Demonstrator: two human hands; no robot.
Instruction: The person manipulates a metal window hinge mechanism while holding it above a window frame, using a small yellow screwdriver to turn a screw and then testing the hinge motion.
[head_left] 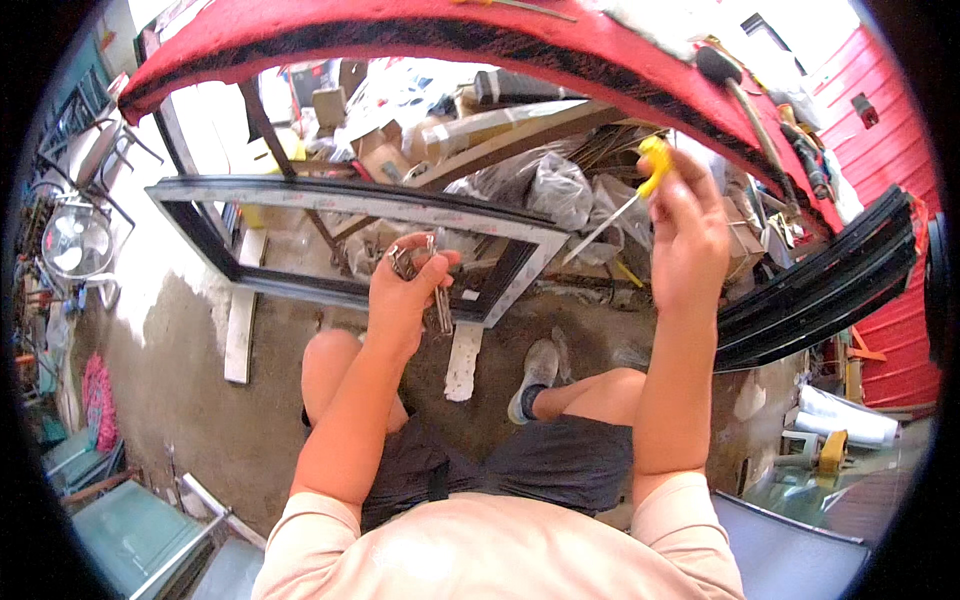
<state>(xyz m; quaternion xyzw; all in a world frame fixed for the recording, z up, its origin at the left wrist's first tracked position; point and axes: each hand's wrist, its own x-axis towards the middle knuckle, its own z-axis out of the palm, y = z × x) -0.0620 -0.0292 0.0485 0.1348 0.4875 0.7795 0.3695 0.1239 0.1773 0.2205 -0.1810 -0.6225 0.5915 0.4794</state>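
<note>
My left hand [400,300] is closed around shiny metal hardware pieces [444,310]; one long narrow strip hangs down past the thumb, and their exact kind is hard to make out. Over to the right and higher up, my right hand [690,230] grips a screwdriver [655,168] by its yellow handle, its thin shaft slanting down to the left. Just beyond my left hand, a dark rectangular window frame [380,197] with printed film on its faces stands on edge. The screwdriver's tip is near the frame's right corner, but whether they touch is unclear.
A red-covered bench [400,30] arches across the far side, with a mallet [740,95] on it. Bagged and boxed clutter [560,190] lies beneath. Black profiles [830,290] stick out at right. White strips [463,365] lie under the frame; glass panes [140,540] are at lower left.
</note>
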